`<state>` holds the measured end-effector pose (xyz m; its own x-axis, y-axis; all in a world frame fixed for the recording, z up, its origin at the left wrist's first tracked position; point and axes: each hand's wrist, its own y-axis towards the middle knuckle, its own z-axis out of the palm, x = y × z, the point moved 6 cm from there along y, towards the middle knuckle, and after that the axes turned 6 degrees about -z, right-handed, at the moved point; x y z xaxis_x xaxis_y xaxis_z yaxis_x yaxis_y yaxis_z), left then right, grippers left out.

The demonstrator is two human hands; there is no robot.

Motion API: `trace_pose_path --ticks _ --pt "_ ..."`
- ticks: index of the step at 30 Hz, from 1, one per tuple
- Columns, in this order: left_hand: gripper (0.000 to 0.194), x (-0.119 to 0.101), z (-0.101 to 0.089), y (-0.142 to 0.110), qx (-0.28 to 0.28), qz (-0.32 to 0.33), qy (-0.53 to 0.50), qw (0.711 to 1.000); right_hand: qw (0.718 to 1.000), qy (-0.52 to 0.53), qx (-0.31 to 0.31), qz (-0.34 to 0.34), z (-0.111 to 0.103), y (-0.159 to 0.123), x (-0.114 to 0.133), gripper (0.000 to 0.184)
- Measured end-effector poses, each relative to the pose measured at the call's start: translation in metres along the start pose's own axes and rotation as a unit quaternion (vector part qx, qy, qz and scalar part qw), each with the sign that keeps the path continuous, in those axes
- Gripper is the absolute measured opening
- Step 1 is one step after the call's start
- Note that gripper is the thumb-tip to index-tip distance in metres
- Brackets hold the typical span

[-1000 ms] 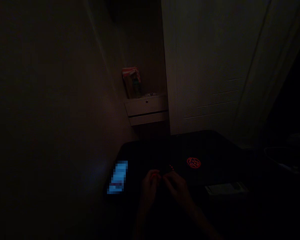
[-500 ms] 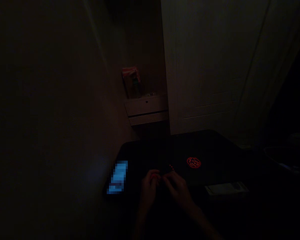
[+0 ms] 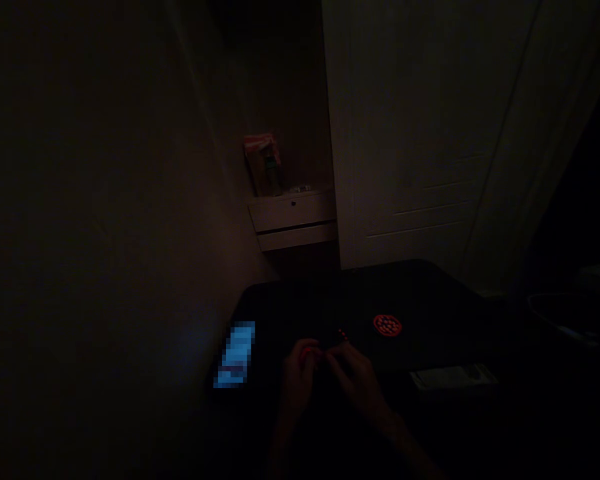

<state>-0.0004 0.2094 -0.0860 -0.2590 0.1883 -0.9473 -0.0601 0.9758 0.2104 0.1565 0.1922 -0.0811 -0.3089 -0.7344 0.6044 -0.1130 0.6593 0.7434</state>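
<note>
In very dim light my left hand (image 3: 299, 377) is closed around a small red, rounded piece (image 3: 307, 352), whose kind I cannot make out. My right hand (image 3: 356, 375) is pinched close beside it, fingertips almost meeting those of the left; whatever lies between them is too dark to tell. Just beyond the right fingers shows a short row of orange-red spots (image 3: 343, 335). Further right, a round red-rimmed disc (image 3: 387, 325) with a pattern of red patches lies flat on the dark table (image 3: 305, 307).
A lit, blurred screen (image 3: 235, 355) lies at the table's left edge. By the near right edge is a pale flat box-like thing (image 3: 453, 378). Behind the table stand a drawer unit (image 3: 293, 217), with a red-striped bag (image 3: 261, 143) on it, and a large pale panel (image 3: 405, 133).
Both hands stay almost in place, with only slight finger movement. A bit more of the red piece shows between them. The disc and the screen have not moved.
</note>
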Motion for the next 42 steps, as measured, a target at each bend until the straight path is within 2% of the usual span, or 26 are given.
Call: trace_pose_path --ticks 17,24,42 --pt "0.026 -0.0006 -0.0015 0.0012 -0.017 0.005 -0.006 1.0 1.0 -0.01 -0.004 -0.007 -0.0004 0.0001 -0.0001 0.014" --pt "0.027 0.0032 0.0005 0.0032 0.003 -0.001 -0.026 1.0 1.0 -0.006 -0.008 -0.006 0.0005 -0.0007 -0.0022 0.013" --pt "0.025 -0.0012 -0.0006 0.0019 -0.003 -0.003 -0.019 1.0 1.0 -0.011 -0.001 -0.005 0.0005 -0.0004 -0.0013 0.016"
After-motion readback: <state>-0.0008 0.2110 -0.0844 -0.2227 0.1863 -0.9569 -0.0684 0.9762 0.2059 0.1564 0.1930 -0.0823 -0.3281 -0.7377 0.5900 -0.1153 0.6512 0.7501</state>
